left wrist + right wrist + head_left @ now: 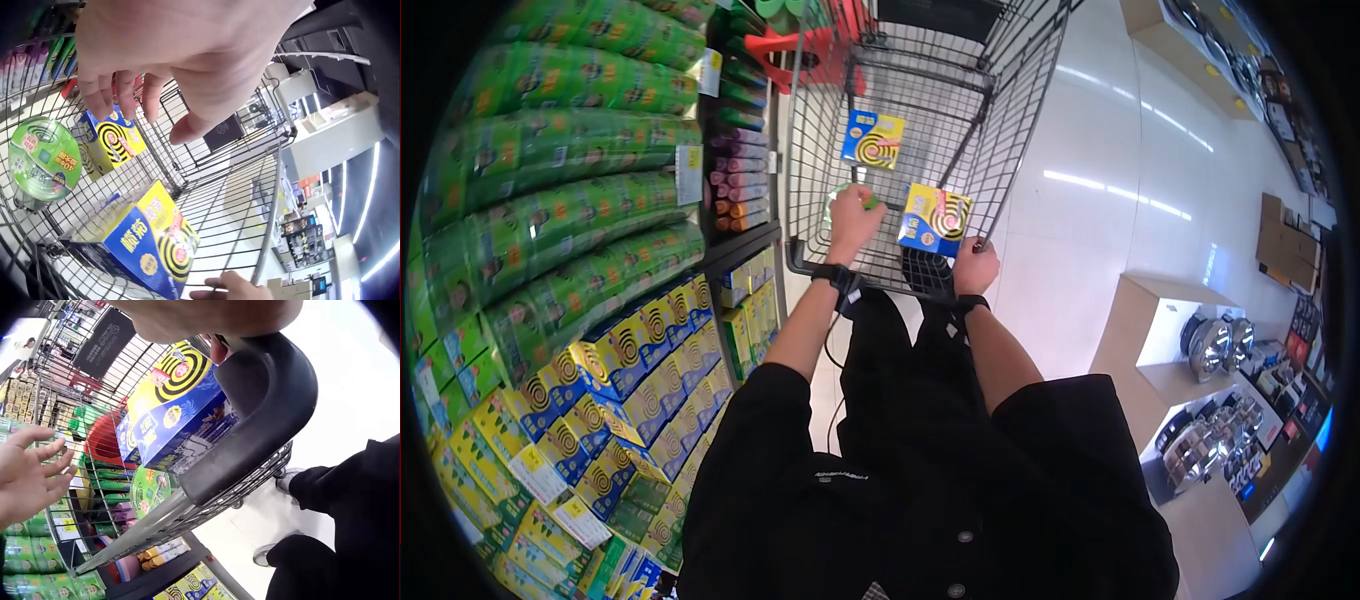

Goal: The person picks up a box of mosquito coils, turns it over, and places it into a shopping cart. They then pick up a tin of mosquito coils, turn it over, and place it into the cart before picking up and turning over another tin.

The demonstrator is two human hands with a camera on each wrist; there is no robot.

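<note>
My left hand (857,222) hangs over the basket of a wire shopping cart (1012,150), fingers loosely bent and holding nothing. Below it in the left wrist view lies a round green mosquito coil tub (45,159); in the head view the hand mostly covers that tub. Two blue and yellow mosquito coil boxes with spiral prints are in the cart: a farther box (873,139) and a nearer box (935,219) towards the right side. At the right end of the black cart handle (275,412), my right hand (975,270) grips the corner.
Left of the cart, a shelf holds stacked green packs (570,150) above rows of mosquito coil boxes (670,340). A red basket (795,60) shows beyond the cart's left side. Display stands with steel pots (1212,350) line the right, across a pale tiled floor (1080,230).
</note>
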